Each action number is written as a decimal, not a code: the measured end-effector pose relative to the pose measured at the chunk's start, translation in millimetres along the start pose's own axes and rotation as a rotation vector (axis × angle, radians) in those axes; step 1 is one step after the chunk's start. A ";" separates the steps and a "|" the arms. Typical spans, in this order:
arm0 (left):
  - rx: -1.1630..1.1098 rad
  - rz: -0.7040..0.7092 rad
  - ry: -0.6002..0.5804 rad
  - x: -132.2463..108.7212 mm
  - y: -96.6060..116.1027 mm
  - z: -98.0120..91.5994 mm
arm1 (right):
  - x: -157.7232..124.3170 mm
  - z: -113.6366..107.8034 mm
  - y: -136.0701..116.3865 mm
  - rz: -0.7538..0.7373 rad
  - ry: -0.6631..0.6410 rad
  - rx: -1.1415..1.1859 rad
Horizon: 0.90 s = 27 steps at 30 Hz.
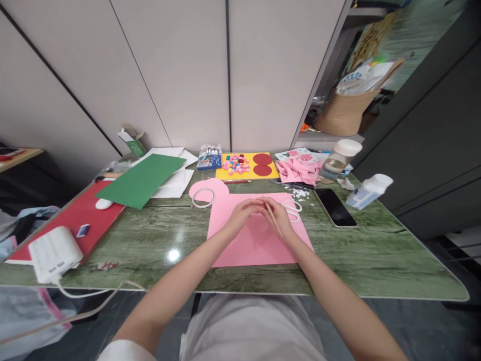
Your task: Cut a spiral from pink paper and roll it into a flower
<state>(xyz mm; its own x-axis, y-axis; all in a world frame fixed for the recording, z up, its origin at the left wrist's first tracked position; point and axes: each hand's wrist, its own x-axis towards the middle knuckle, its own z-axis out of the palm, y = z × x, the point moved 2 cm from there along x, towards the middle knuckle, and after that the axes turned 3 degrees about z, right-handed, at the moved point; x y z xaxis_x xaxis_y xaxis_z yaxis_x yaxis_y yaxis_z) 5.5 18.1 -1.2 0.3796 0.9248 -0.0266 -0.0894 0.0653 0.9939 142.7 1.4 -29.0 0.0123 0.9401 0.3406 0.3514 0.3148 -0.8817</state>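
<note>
Over a pink sheet of paper (255, 250), my two hands meet at the fingertips. My right hand (278, 216) is closed around a thin wooden stick (274, 220), which slants down across the palm. The fingers of my left hand (244, 214) are pinched against the right fingertips; whatever lies between them is too small to make out. Just right of my right hand, the white handles of a pair of scissors (294, 216) show. A white ring, perhaps a roll of tape (203, 204), lies on a rounded pink paper piece (221, 186) to the left.
Behind are a yellow sheet (246, 174) with small coloured pieces and red circles (262, 170), and pink scraps (298, 170). A phone (335, 207) and two bottles (370, 191) (338, 161) stand right. Green card (145, 180), red card (101, 215) and a white power bank (56, 253) lie left.
</note>
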 end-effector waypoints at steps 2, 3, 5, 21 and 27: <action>-0.026 0.002 0.004 -0.3 0.1 0.7 | 0.9 -0.6 1.0 -0.005 -0.016 0.004; -0.042 0.000 0.004 0.1 -1.1 0.7 | 1.7 -0.8 1.6 -0.007 -0.030 0.010; -0.080 -0.009 0.000 2.0 -5.7 -0.1 | 3.4 -0.9 2.6 -0.008 -0.059 0.027; -0.122 -0.064 -0.047 10.1 -21.7 -5.8 | 4.8 0.5 4.5 0.038 -0.074 0.031; -0.069 -0.047 -0.034 8.0 -18.6 -6.2 | 4.5 0.3 3.3 0.015 -0.069 0.034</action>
<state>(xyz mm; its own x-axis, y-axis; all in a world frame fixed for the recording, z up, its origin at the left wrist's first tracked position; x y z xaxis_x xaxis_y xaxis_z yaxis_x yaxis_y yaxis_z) 4.5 26.6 -20.5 0.4159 0.9069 -0.0679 -0.1334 0.1347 0.9819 143.7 6.8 -30.4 -0.0472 0.9511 0.3051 0.3200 0.3038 -0.8974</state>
